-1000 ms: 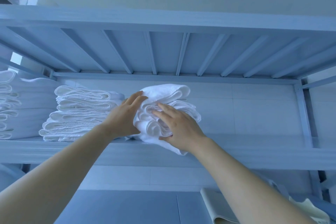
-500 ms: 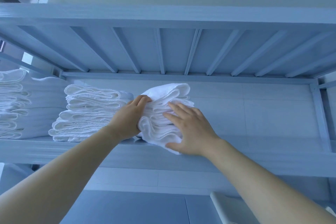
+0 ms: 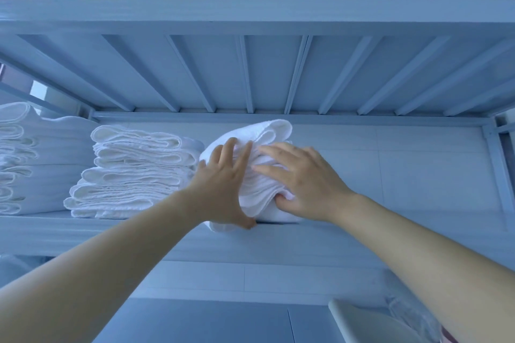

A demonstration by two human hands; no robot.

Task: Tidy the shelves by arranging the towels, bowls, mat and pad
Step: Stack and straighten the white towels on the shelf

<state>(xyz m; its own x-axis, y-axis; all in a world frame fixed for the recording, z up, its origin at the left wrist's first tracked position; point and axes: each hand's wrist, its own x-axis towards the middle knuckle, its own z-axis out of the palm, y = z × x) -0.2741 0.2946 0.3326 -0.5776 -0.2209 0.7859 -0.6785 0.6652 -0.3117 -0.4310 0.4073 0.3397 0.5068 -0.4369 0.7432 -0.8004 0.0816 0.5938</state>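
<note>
White folded towels (image 3: 269,129) sat at the front edge of the shelf (image 3: 362,237), just right of another stack (image 3: 133,172); your left hand (image 3: 223,184) and right hand (image 3: 306,181) pressed against their front, fingers (image 3: 229,147) spread flat, thumbs tucked low

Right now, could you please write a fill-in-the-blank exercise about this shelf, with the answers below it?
1. The shelf holds ___ stacks of towels.
2. All the towels are ___ in colour.
3. The left hand and the right hand both touch the ___ stack.
Answers: three; white; rightmost.
</note>
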